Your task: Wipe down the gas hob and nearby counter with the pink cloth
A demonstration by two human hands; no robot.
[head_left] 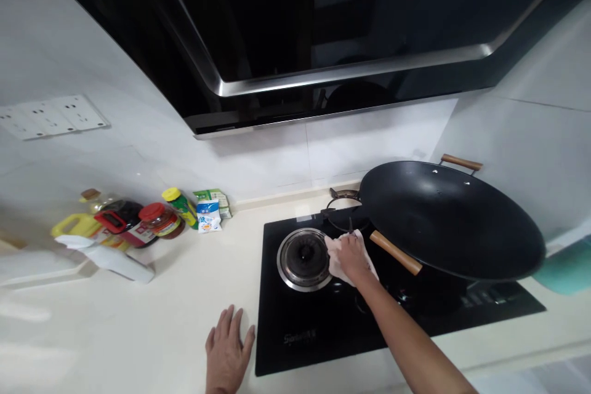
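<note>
My right hand (351, 257) presses a pale pinkish cloth (338, 266) onto the black glass gas stove (318, 320), just right of the left burner (305, 258). The fingers are bent over the cloth, and part of it lies hidden under the hand. Flat on the cream counter beside the stove's left edge rests my left hand (228, 345), fingers spread and holding nothing. A large black wok (452, 221) with wooden handles covers the right side of the stove; its near handle (396, 252) is close to my right hand.
A black range hood (341, 24) overhangs the stove. Behind the wok's left rim a pot support (344, 200) stands by the wall. On the left counter are a white spray bottle (108, 257), a red-lidded jar (161, 220), a yellow-capped container (181, 206) and seasoning packets (209, 217).
</note>
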